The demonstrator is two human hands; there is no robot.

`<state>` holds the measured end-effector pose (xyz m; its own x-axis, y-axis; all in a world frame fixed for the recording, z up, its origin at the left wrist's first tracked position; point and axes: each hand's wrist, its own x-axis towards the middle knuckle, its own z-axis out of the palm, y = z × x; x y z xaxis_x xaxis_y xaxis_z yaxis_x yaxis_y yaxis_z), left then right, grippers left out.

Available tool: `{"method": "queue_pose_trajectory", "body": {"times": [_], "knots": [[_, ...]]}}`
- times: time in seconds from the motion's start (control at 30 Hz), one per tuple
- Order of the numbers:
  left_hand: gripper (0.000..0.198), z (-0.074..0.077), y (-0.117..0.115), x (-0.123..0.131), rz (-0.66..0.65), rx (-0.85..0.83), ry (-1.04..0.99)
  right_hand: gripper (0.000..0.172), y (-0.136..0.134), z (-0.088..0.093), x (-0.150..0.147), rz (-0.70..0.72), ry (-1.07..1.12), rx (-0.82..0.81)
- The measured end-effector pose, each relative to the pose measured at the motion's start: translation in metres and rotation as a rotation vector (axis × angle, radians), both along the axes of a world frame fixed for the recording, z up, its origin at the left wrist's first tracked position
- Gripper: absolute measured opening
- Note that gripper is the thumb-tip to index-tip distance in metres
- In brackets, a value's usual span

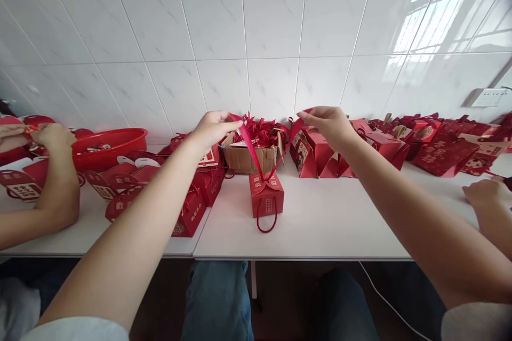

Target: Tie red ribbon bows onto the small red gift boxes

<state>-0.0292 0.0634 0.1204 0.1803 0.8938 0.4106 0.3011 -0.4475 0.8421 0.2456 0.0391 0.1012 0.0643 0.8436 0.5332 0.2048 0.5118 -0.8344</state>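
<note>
A small red gift box [267, 200] stands upright on the white table in front of me, its dark red cord handle [266, 230] hanging down the near side. From its closed top a red ribbon [250, 146] spreads upward in a V. My left hand [218, 127] pinches one end of it, up and to the left of the box. The other end is pinched between the fingertips of my right hand [327, 123], up and to the right. Both ribbon halves look fairly taut, and neither hand touches the box itself.
Behind the box sits a cardboard carton [251, 159] heaped with red ribbons. Red boxes [316, 152] line the right, with more red boxes [190, 213] at left near a red basin [116, 141]. A co-worker's hands [50, 136] work at far left; another person's hand [490, 194] is at right.
</note>
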Motion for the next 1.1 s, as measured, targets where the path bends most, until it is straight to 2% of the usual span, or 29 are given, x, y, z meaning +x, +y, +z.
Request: {"method": "queue_pose_trajectory", "body": {"times": [0.1, 0.23, 0.5, 0.67, 0.73, 0.83, 0.9, 0.93, 0.97, 1.03, 1.1], "knots": [[0.02, -0.004, 0.003, 0.03, -0.157, -0.001, -0.141, 0.032, 0.009, 0.011, -0.022, 0.097, 0.027, 0.052], [0.023, -0.006, 0.001, 0.054, -0.252, -0.023, -0.213, 0.034, 0.014, 0.02, -0.042, 0.173, 0.057, 0.074], [0.032, -0.008, 0.0, 0.058, -0.273, 0.052, -0.175, 0.036, 0.017, 0.024, -0.054, 0.205, 0.063, 0.006], [0.025, -0.01, 0.002, 0.055, -0.269, 0.007, -0.158, 0.035, 0.02, 0.023, -0.053, 0.276, 0.152, -0.052], [0.022, -0.013, 0.002, 0.05, -0.247, -0.019, -0.087, 0.031, 0.02, 0.021, -0.048, 0.245, 0.119, -0.084], [0.028, -0.023, 0.0, 0.039, -0.208, -0.034, 0.055, 0.03, 0.02, 0.015, -0.035, 0.068, -0.206, -0.119], [0.033, -0.033, -0.003, 0.032, -0.17, -0.007, 0.268, 0.034, 0.019, 0.006, -0.027, -0.007, -0.41, -0.131], [0.036, -0.039, -0.005, 0.029, -0.14, 0.036, 0.514, 0.034, 0.019, 0.0, -0.026, -0.009, -0.475, -0.13], [0.037, -0.046, -0.006, 0.027, -0.131, 0.033, 0.65, 0.033, 0.018, -0.006, -0.027, 0.009, -0.529, -0.126], [0.032, -0.059, -0.007, 0.025, -0.12, 0.006, 0.824, 0.035, 0.017, -0.023, -0.034, 0.084, -0.66, -0.12], [0.023, -0.069, -0.007, 0.025, -0.104, -0.024, 0.907, 0.044, 0.017, -0.042, -0.046, 0.195, -0.78, -0.138]]}}
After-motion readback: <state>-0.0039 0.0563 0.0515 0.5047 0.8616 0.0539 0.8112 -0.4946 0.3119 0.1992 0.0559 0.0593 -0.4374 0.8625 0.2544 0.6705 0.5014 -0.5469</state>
